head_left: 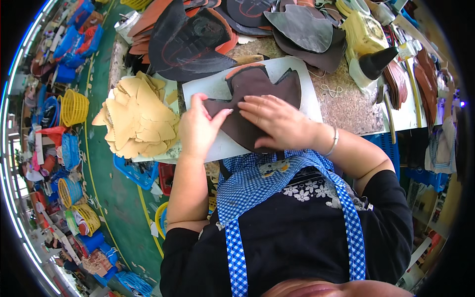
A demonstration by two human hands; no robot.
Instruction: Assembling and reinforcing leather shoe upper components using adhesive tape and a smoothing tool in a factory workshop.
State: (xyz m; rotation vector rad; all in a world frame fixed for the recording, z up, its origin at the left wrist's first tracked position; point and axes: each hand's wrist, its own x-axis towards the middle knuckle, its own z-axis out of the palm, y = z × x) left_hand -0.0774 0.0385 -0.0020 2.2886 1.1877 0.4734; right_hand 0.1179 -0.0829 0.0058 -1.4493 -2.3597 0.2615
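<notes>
A dark brown leather piece [262, 86] with an orange-edged underlayer lies on a pale grey board [213, 86] in front of me. My left hand [198, 128] pinches the piece's left edge with its fingertips. Flat on top of the piece rests my right hand [277, 121], fingers spread and pressing it down. A bracelet circles my right wrist. I wear a blue checked apron over a black top.
A stack of tan cut pieces [138, 119] lies left of the board. Dark and orange leather pieces [193, 39] pile at the back. A yellow glue bottle with a black nozzle [368, 47] stands at the right. Coloured baskets [74, 106] line the green floor at left.
</notes>
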